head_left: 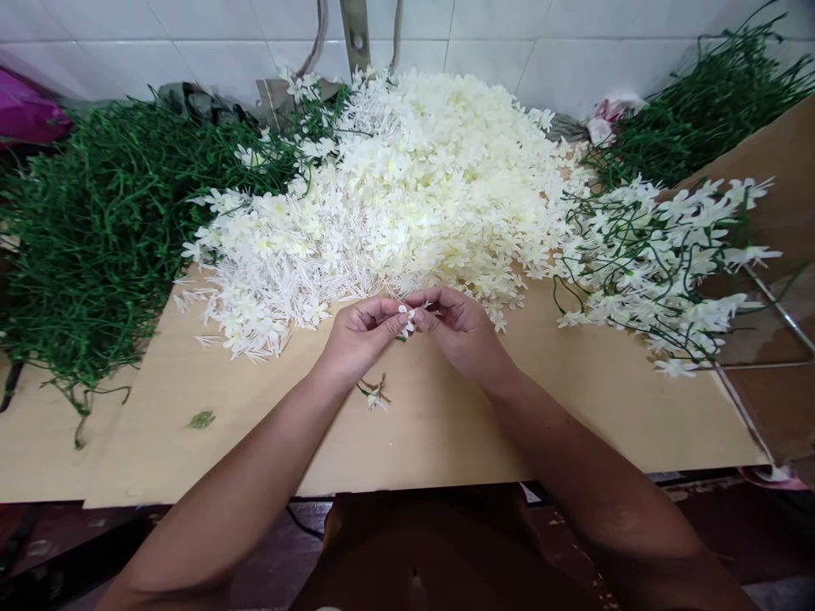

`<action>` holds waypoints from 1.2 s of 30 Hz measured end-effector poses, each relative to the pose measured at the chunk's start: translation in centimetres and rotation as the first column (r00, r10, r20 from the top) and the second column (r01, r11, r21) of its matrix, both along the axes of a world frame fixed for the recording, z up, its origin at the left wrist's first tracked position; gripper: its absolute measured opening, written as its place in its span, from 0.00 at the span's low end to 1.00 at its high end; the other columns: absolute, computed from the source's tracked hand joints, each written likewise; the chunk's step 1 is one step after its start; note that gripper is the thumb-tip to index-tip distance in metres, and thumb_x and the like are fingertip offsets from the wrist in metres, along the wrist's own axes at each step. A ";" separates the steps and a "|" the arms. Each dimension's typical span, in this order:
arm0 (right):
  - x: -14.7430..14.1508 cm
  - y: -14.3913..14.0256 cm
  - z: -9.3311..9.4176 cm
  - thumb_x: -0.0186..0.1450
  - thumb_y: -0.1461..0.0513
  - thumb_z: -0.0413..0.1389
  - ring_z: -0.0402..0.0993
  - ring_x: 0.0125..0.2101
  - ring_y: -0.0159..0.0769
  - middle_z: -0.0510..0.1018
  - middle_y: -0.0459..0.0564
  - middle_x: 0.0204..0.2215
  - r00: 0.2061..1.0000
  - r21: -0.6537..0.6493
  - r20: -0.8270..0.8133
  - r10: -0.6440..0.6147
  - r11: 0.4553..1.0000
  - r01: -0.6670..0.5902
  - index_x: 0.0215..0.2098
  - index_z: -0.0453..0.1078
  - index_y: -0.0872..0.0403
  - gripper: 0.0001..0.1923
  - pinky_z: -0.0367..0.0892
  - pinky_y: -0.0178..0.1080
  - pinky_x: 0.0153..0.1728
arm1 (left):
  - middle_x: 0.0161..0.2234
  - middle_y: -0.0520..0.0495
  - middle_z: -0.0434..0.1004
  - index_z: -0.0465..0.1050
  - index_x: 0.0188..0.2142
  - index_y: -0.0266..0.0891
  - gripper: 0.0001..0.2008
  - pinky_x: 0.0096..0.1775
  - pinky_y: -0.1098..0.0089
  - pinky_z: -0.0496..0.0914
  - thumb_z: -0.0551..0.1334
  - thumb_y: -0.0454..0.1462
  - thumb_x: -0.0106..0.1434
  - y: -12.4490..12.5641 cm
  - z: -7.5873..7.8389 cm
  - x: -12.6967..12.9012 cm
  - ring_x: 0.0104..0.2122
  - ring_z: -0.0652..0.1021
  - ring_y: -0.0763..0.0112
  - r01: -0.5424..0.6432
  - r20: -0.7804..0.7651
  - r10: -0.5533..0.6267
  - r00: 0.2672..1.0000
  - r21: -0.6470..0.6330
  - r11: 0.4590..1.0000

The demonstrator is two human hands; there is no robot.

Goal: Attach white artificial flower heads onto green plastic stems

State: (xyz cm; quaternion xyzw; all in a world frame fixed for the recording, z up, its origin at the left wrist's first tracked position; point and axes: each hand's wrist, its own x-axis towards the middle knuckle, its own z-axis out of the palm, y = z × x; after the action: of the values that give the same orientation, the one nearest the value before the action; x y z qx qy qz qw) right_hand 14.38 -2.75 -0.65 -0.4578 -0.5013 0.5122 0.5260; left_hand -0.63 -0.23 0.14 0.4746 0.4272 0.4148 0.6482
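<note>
Two bare forearms reaching in from the bottom edge, converging above a pale beige wooden board (446,424) laid flat as a work surface. Left hand (360,335) and right hand (458,327) meeting at the middle, fingertips touching. Fingers of both curled inward and pressed together, pinching a small white artificial flower with a short green stem (407,322) between them, held just above the board. Thumb and forefinger of each hand closed on it; remaining fingers tucked loosely behind.

Just below the left wrist, on the board, a small sprig of thin green stem with a white blossom (375,396), lying loose and apart from the hands. Further left on the board, a single small green leaf-like scrap (201,419).

Directly beyond the hands, a large heap of loose cream-white plastic blossoms (407,187), spilling onto the far edge of the board, close to the fingertips. To the left, a dense mound of bare dark green wire-like stems (102,238). To the right, a bunch of green stems already carrying white blossoms (662,263), lying partly over the board's right end. Further back on the right, another pile of green stems (713,102) against a white tiled wall (573,51). At far left, a magenta bag (25,114), partly out of frame.
</note>
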 end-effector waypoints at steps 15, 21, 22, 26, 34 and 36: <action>0.4 -0.5 0.3 0.59 0.62 0.61 0.71 0.30 0.32 0.75 0.45 0.28 0.964 0.157 0.168 -0.207 0.971 0.181 0.32 0.69 0.52 0.04 0.70 0.38 0.35 | 0.21 0.52 0.75 0.74 0.30 0.36 0.12 0.27 0.75 0.70 0.68 0.43 0.55 0.1 -1.1 -0.2 0.22 0.74 0.76 -0.015 -0.251 0.062 0.966 0.187 0.982; 0.1 -0.6 0.2 0.62 0.64 0.57 0.72 0.36 0.38 0.75 0.48 0.30 0.849 0.418 0.439 -0.295 0.903 0.098 0.31 0.67 0.51 0.03 0.68 0.44 0.41 | 0.23 0.51 0.74 0.76 0.35 0.36 0.11 0.28 0.75 0.69 0.63 0.43 0.60 0.0 -1.4 -0.2 0.23 0.74 0.75 0.087 -0.286 -0.026 0.958 0.203 0.975; 0.1 -0.5 0.1 0.62 0.65 0.56 0.72 0.37 0.39 0.75 0.48 0.30 0.819 0.457 0.474 -0.322 0.886 0.083 0.30 0.66 0.50 0.04 0.68 0.45 0.42 | 0.24 0.51 0.74 0.77 0.36 0.36 0.12 0.28 0.75 0.70 0.63 0.43 0.61 0.0 -1.4 -0.2 0.24 0.74 0.75 0.101 -0.286 -0.039 0.957 0.203 0.974; 0.3 -0.2 -0.2 0.62 0.65 0.54 0.72 0.37 0.41 0.75 0.49 0.29 0.766 0.523 0.526 -0.370 0.851 0.053 0.28 0.64 0.49 0.06 0.67 0.46 0.42 | 0.25 0.50 0.75 0.76 0.42 0.36 0.13 0.33 0.73 0.72 0.61 0.41 0.62 -0.1 -1.3 -0.1 0.26 0.76 0.73 0.127 -0.288 -0.067 0.955 0.192 0.973; 0.3 -0.3 -0.5 0.63 0.68 0.53 0.75 0.40 0.40 0.75 0.50 0.31 0.723 0.601 0.554 -0.412 0.799 -0.005 0.29 0.64 0.51 0.07 0.70 0.44 0.41 | 0.26 0.52 0.74 0.73 0.48 0.35 0.15 0.34 0.74 0.71 0.58 0.36 0.63 -0.2 -1.7 -0.3 0.27 0.76 0.75 0.147 -0.321 -0.072 0.944 0.217 0.965; 0.3 -0.4 -0.5 0.63 0.69 0.53 0.76 0.40 0.40 0.75 0.51 0.31 0.713 0.606 0.564 -0.416 0.795 -0.016 0.30 0.63 0.51 0.07 0.71 0.42 0.40 | 0.25 0.52 0.74 0.72 0.49 0.36 0.15 0.34 0.74 0.71 0.57 0.35 0.63 -0.2 -1.8 -0.4 0.27 0.76 0.75 0.160 -0.328 -0.075 0.941 0.238 0.958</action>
State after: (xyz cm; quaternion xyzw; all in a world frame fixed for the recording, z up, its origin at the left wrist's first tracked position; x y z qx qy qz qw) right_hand 14.65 -3.15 -1.12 -0.4860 -0.7298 0.0736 0.4751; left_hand -1.04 -0.42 -1.65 0.6411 0.4375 0.3463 0.5269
